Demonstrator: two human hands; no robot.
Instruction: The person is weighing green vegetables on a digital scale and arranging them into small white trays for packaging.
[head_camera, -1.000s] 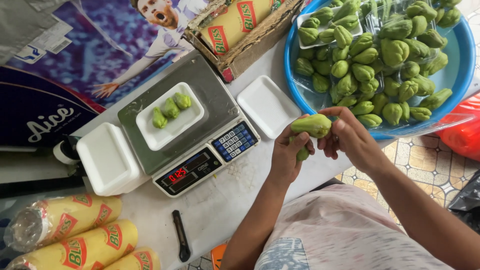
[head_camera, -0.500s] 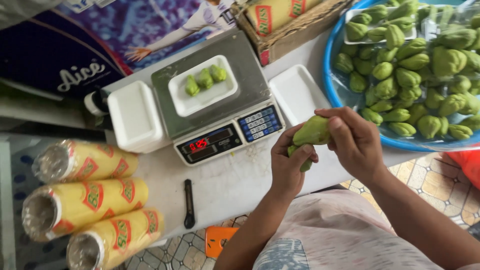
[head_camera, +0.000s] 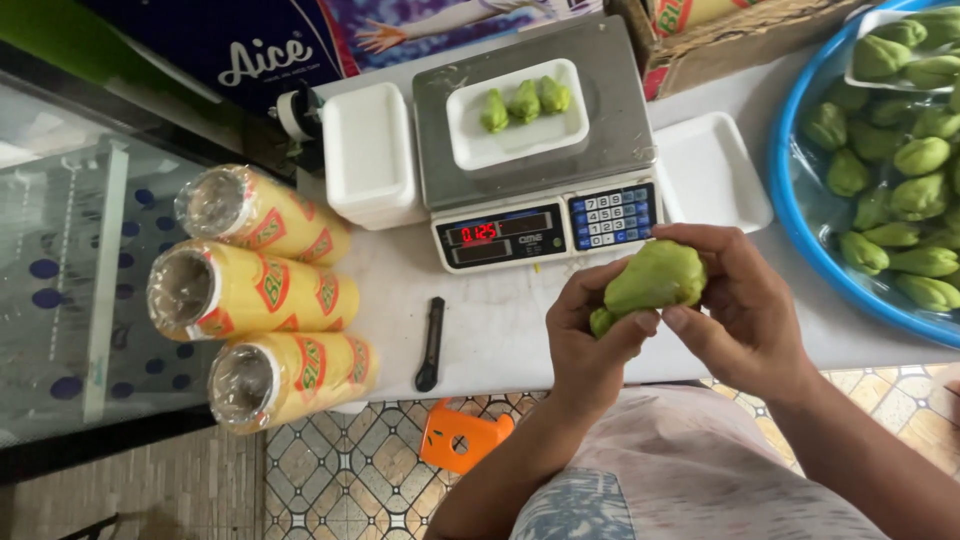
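Chayote (head_camera: 655, 277) is gripped in both hands, left hand (head_camera: 590, 335) and right hand (head_camera: 745, 310), fingers clamped around it, just in front of the scale (head_camera: 530, 150). Compared with a second ago, it has been carried away from the blue basin (head_camera: 800, 215) toward the tray (head_camera: 515, 125), where three pieces are already laid.

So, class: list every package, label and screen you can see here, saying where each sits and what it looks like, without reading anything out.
Scale screen: front of the scale, dark strip, red digits.
Keypad: right of the screen, blue and white keys.
Three wrap rolls: table's left end, yellow cylinders with red-green labels.
Dark blue package: behind the scale, white lettering.
Cardboard box: upper right, brown, holding a yellow roll.
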